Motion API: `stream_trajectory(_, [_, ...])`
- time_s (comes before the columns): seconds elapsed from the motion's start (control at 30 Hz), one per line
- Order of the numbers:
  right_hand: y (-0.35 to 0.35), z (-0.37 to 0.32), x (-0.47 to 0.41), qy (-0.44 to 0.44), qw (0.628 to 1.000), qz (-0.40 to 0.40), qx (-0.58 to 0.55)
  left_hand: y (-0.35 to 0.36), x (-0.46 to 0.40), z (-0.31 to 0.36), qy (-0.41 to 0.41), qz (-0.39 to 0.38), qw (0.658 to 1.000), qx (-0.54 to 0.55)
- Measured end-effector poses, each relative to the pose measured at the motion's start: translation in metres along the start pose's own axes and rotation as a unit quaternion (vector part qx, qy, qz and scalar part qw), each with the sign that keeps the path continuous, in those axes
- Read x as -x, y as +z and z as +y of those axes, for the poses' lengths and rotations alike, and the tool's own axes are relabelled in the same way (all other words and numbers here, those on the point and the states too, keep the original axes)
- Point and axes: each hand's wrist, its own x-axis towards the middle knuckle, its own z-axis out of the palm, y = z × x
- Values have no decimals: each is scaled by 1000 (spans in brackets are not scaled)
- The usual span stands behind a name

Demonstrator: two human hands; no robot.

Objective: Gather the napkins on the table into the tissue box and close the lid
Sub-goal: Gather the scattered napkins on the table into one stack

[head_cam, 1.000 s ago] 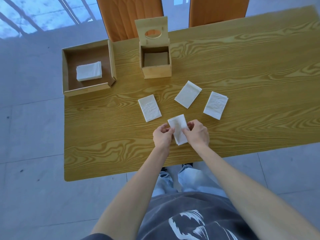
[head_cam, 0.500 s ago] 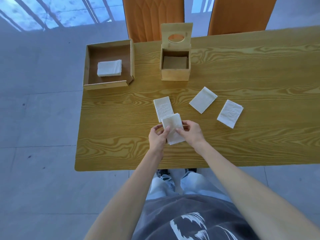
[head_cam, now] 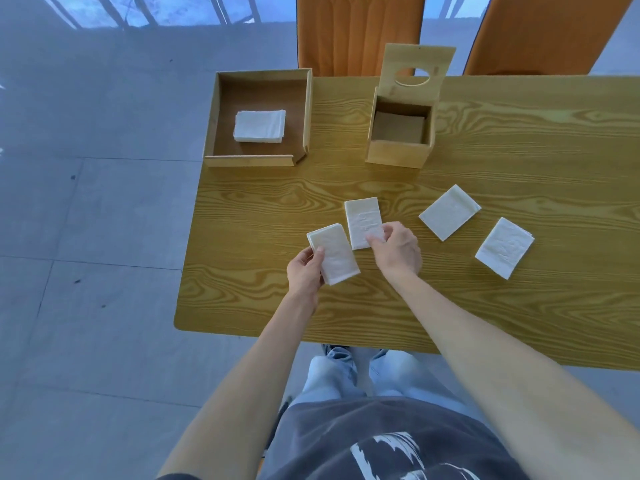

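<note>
My left hand holds a folded white napkin just above the wooden table. My right hand pinches the near corner of a second napkin that lies flat beside the first. Two more napkins, one and another, lie to the right. The wooden tissue box stands at the back with its lid swung up, an oval hole in it. I see only a brown bottom inside.
A shallow wooden tray at the table's back left holds a stack of white napkins. Two orange chairs stand behind the far edge. The table's left edge and near edge are close to my hands.
My left hand alone now carries the first napkin, shifted left. My right hand let go of it and reached forward onto the second napkin. The view came closer to the table.
</note>
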Motion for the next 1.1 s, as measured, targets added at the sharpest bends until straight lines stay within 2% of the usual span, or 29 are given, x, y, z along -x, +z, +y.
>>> stream_trajectory(0.17, [4,-10,-7,30,997,1,74,1,-8,1,6,4,1000,-14])
stream_trajectory(0.37, [7,-8,-11,59,997,0,56,2,-11,-1,22,41,998,-37])
stream_trajectory(0.47, [6,-1,-14,45,999,14,-15,4,-11,0,27,69,996,-45])
stream_trajectory(0.57, [0,7,-17,23,986,13,-163,8,-11,-1,33,74,995,-57])
stream_trajectory(0.67, [-14,13,-13,47,944,-36,-326,14,-11,-1,24,60,997,-46])
stream_trajectory(0.73, [-22,18,-8,54,916,-96,-387,18,-10,-3,19,46,998,-39])
stream_trajectory(0.83, [-27,29,0,45,896,-178,-404,25,-8,-6,13,21,999,-40])
stream_trajectory(0.9, [-26,37,4,46,890,-204,-404,30,-6,-7,2,3,999,-44])
stream_trajectory(1.1, [-20,55,7,68,895,-208,-390,43,1,-10,-16,-38,998,-53])
